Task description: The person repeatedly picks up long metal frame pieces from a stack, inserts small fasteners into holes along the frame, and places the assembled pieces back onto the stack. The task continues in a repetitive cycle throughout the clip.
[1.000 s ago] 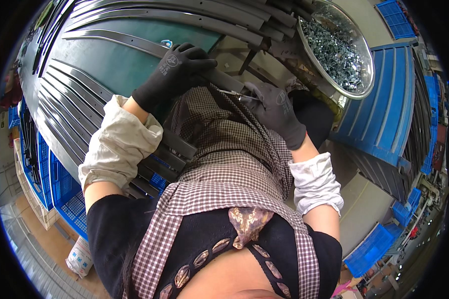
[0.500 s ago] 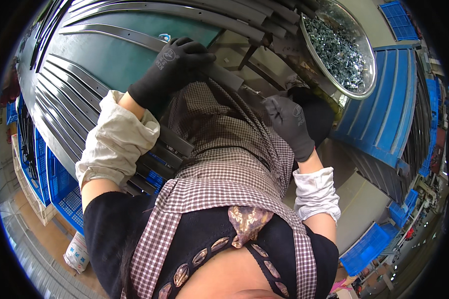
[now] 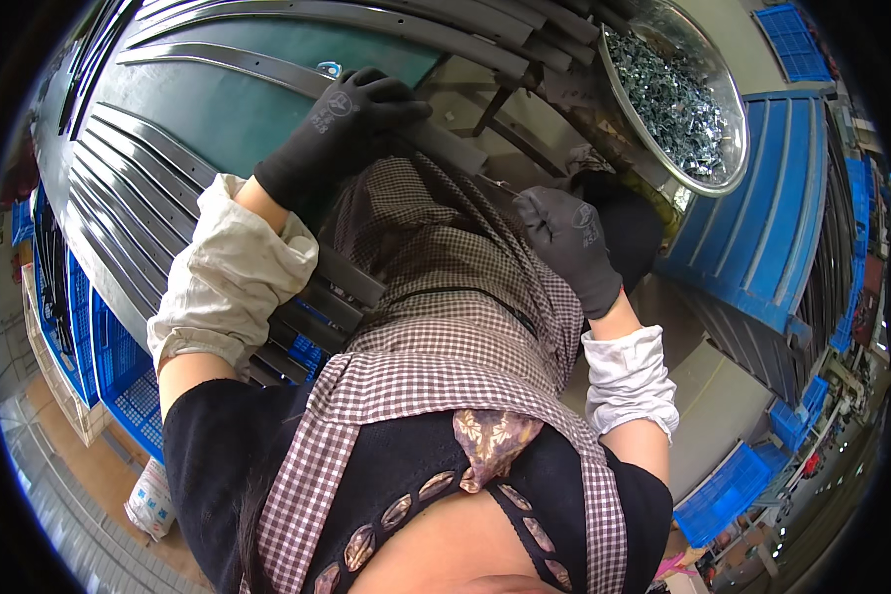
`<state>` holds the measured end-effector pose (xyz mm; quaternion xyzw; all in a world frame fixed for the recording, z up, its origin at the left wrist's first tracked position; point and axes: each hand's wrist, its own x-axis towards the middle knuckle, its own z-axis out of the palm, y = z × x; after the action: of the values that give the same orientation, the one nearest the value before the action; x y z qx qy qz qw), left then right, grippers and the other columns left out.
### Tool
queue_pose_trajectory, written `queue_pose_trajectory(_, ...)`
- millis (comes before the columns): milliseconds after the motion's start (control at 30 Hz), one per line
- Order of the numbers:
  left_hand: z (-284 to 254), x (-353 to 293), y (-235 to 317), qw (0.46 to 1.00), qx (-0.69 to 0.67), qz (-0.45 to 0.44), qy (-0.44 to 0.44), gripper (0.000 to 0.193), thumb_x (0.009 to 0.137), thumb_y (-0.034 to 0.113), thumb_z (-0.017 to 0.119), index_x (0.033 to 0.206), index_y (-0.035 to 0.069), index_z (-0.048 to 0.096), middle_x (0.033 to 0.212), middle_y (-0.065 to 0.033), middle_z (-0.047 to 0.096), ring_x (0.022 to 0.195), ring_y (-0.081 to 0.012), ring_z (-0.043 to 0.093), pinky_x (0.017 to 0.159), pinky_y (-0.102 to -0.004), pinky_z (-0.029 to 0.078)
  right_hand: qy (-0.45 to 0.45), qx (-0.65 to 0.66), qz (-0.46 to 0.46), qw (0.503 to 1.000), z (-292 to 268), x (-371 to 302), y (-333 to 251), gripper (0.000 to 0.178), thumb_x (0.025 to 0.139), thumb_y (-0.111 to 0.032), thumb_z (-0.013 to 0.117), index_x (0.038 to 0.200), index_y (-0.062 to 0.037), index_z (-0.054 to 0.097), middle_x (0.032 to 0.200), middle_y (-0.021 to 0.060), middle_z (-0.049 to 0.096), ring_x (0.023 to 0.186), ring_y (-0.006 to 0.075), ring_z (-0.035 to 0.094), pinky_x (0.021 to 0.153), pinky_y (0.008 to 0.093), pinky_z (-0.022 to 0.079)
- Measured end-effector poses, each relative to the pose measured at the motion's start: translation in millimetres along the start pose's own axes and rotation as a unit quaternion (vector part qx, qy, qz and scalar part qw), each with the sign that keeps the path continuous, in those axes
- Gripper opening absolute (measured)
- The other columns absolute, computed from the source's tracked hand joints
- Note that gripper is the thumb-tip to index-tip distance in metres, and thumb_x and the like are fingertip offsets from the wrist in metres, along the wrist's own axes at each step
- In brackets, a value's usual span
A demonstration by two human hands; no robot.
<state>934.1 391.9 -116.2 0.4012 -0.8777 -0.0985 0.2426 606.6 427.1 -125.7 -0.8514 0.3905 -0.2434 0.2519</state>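
Dark strips stand in a blue plastic crate; the black-gloved left hand, back upward, curls round a long dark-grey strip by the green table, hiding part; the grey-gloved right hand, fisted, holds a thin silvery piece, mostly hidden, near its end; small metal clips fill a shiny oval basin, cut off above.

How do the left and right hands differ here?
The left hand grips the dark strip; the right hand is curled closed beyond the strip's end, its contents mostly hidden. The left hand's glove looks blacker, the right hand's greyer. Both have pale sleeves on the forearms.
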Motion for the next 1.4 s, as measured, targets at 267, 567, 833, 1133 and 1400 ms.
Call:
queue_pose_trajectory(267, -3.9, -0.9, -2.1, 1.0, 0.022, -0.001, -0.022, 0.05, 0.066, 0.022, 0.085, 0.115, 0.016, 0.072, 0.106, -0.0027, 0.065, 0.098, -0.0271, 0.059, 0.082, -0.039, 0.053, -0.051, -0.178, -0.025, 0.982, 1.7, 23.4, -25.3, 0.012, 0.089, -0.019, 0.065, 0.094, -0.008, 0.066, 0.082, 0.0128, 0.068, 0.071, 0.0317, 0.068, 0.06, 0.041, 0.054)
queue_pose_trajectory(567, -56.4, -10.1, 24.6, 0.946, -0.156, -0.201, -0.199, 0.046, 0.075, 0.012, 0.083, 0.119, 0.009, 0.069, 0.107, -0.0162, 0.065, 0.099, -0.0319, 0.065, 0.084, -0.0402, 0.055, 0.053, -0.098, 0.093, 0.989, -82.7, 13.2, 52.7, 0.018, 0.09, -0.023, 0.07, 0.092, -0.0056, 0.07, 0.085, 0.013, 0.07, 0.078, 0.0303, 0.068, 0.07, 0.0386, 0.053)
queue_pose_trajectory(833, -30.5, 40.8, -56.9, 0.974, 0.209, -0.024, 0.08, 0.043, 0.083, 0.024, 0.074, 0.124, 0.015, 0.066, 0.123, -0.0125, 0.065, 0.115, -0.0331, 0.061, 0.097, -0.0447, 0.049, -0.029, -0.322, 0.289, 0.901, -122.6, 53.2, 172.0, 0.035, 0.081, -0.028, 0.07, 0.111, -0.01, 0.069, 0.112, 0.02, 0.067, 0.104, 0.0387, 0.064, 0.088, 0.0493, 0.051)
queue_pose_trajectory(1133, -31.7, 7.1, -20.9, 0.994, 0.081, -0.074, 0.009, 0.035, 0.079, 0.021, 0.073, 0.112, 0.01, 0.07, 0.111, -0.0103, 0.067, 0.104, -0.0343, 0.062, 0.089, -0.0442, 0.049, -0.053, -0.291, 0.23, 0.927, -124.9, 27.1, 230.1, 0.033, 0.08, -0.031, 0.068, 0.103, -0.0062, 0.068, 0.105, 0.0228, 0.068, 0.101, 0.0412, 0.064, 0.087, 0.0502, 0.051)
queue_pose_trajectory(1400, -31.2, -18.6, 1.4, 0.993, 0.078, -0.077, 0.046, 0.035, 0.071, 0.017, 0.075, 0.104, 0.009, 0.068, 0.104, -0.0076, 0.067, 0.101, -0.0331, 0.062, 0.09, -0.0452, 0.048, -0.045, -0.231, 0.325, 0.916, -143.7, 45.4, 210.3, 0.031, 0.082, -0.033, 0.067, 0.095, -0.0058, 0.073, 0.093, 0.0199, 0.071, 0.088, 0.0381, 0.068, 0.08, 0.0462, 0.052)
